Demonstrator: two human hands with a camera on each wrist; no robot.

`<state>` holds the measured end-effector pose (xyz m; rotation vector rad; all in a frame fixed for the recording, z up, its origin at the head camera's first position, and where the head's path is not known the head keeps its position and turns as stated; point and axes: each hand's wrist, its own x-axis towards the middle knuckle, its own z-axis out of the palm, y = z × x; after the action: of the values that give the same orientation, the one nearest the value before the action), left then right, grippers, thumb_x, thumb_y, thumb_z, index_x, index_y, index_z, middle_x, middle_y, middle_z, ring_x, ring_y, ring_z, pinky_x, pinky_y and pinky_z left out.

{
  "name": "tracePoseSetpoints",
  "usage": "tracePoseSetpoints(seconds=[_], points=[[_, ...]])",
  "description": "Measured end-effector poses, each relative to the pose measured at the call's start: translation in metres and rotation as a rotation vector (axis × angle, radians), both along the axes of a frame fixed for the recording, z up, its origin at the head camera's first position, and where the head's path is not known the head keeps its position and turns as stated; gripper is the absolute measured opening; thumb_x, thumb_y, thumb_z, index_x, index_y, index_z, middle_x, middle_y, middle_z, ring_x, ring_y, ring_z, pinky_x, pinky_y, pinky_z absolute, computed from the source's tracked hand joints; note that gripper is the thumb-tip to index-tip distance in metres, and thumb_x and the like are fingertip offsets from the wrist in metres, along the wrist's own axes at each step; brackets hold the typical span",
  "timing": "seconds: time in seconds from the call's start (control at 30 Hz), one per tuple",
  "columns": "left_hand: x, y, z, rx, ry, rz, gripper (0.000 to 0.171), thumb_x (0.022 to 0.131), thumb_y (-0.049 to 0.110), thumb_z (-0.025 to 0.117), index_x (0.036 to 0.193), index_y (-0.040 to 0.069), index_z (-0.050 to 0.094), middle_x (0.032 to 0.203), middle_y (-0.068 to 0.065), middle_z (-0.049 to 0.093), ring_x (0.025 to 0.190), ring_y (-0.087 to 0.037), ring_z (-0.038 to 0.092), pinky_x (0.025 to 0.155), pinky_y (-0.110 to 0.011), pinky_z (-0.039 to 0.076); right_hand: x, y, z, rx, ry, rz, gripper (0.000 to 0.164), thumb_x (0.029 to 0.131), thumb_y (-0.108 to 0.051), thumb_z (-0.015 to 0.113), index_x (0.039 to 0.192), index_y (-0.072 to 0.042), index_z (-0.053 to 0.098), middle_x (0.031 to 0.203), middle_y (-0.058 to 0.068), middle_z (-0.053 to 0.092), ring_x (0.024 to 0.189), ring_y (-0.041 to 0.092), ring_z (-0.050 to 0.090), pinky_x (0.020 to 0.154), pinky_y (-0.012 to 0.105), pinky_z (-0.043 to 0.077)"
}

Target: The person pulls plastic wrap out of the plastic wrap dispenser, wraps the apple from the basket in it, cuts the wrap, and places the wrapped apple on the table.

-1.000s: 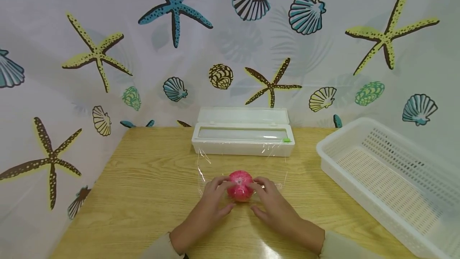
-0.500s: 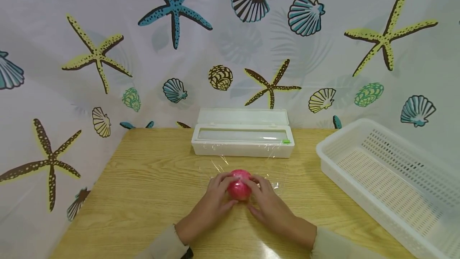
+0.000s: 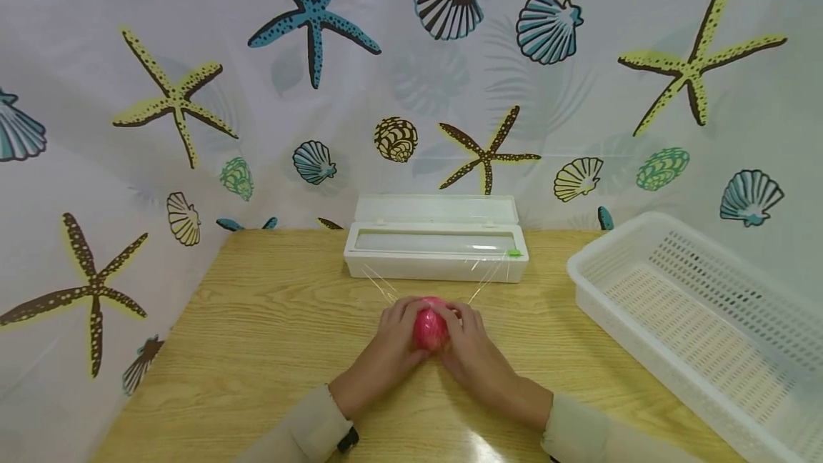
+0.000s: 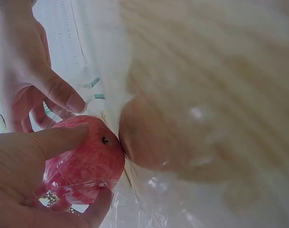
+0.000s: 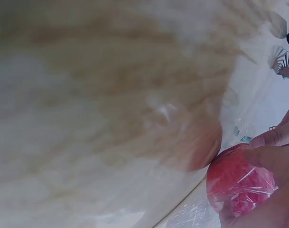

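Note:
In the head view a red apple [image 3: 431, 327] sits between both hands at the middle of the table. Clear plastic wrap [image 4: 135, 204] clings in creases over its skin. My left hand [image 3: 390, 347] grips the apple from the left, and its fingers and thumb [image 4: 68, 140] curve round the fruit in the left wrist view. From the right, my right hand [image 3: 479, 363] holds the other side, its fingers [image 5: 272, 159] bent over the film. Strands of wrap run from the apple back to a white wrap dispenser box [image 3: 437, 268], whose lid stands raised.
A white plastic basket [image 3: 633, 320] with slotted sides stands at the right of the wooden table [image 3: 270, 349]. Behind the dispenser hangs a curtain [image 3: 270, 113] printed with shells and starfish. A green slider [image 3: 514, 253] sits at the dispenser's right end.
Both hands have closed in round the apple from its sides. The film, spread flat a second ago, is now gathered against the fruit, with narrow strands running back to the box.

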<state>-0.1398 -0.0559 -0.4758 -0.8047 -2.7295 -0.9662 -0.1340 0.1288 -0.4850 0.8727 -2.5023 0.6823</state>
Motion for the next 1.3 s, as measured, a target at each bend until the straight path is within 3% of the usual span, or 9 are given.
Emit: tracePoseSetpoints(seconds=[0.37, 0.83, 1.07, 1.3], points=[[-0.008, 0.006, -0.002, -0.055, -0.034, 0.017, 0.072, 0.075, 0.018, 0.079, 0.133, 0.013, 0.036, 0.134, -0.008, 0.039, 0.115, -0.027, 0.037, 0.092, -0.042, 0.050, -0.008, -0.001, 0.000, -0.024, -0.043, -0.029, 0.070, 0.073, -0.008, 0.076, 0.135, -0.006, 0.042, 0.119, 0.016, 0.044, 0.105, 0.028, 0.045, 0.084, 0.040, 0.055], [-0.017, 0.008, -0.004, -0.095, 0.014, 0.001, 0.071, 0.076, 0.025, 0.078, 0.131, 0.013, 0.036, 0.131, -0.006, 0.043, 0.114, -0.027, 0.039, 0.092, -0.040, 0.050, -0.010, -0.002, 0.001, -0.054, -0.124, -0.043, 0.076, 0.071, -0.007, 0.077, 0.137, -0.009, 0.041, 0.121, 0.015, 0.043, 0.108, 0.027, 0.043, 0.088, 0.040, 0.052], [-0.018, 0.006, -0.004, -0.112, 0.030, 0.000, 0.075, 0.073, 0.025, 0.080, 0.134, 0.013, 0.036, 0.132, -0.006, 0.045, 0.111, -0.025, 0.041, 0.089, -0.039, 0.052, -0.011, 0.000, 0.001, -0.058, -0.100, -0.047, 0.073, 0.071, -0.010, 0.077, 0.135, -0.008, 0.043, 0.120, 0.016, 0.044, 0.105, 0.028, 0.044, 0.086, 0.041, 0.053], [-0.017, 0.004, 0.002, -0.067, 0.013, 0.000, 0.076, 0.073, 0.028, 0.081, 0.134, 0.014, 0.037, 0.131, -0.002, 0.047, 0.110, -0.020, 0.040, 0.089, -0.035, 0.051, -0.010, 0.004, 0.007, -0.058, -0.084, -0.018, 0.074, 0.072, -0.012, 0.078, 0.136, -0.007, 0.041, 0.122, 0.016, 0.045, 0.106, 0.027, 0.046, 0.087, 0.041, 0.053]])
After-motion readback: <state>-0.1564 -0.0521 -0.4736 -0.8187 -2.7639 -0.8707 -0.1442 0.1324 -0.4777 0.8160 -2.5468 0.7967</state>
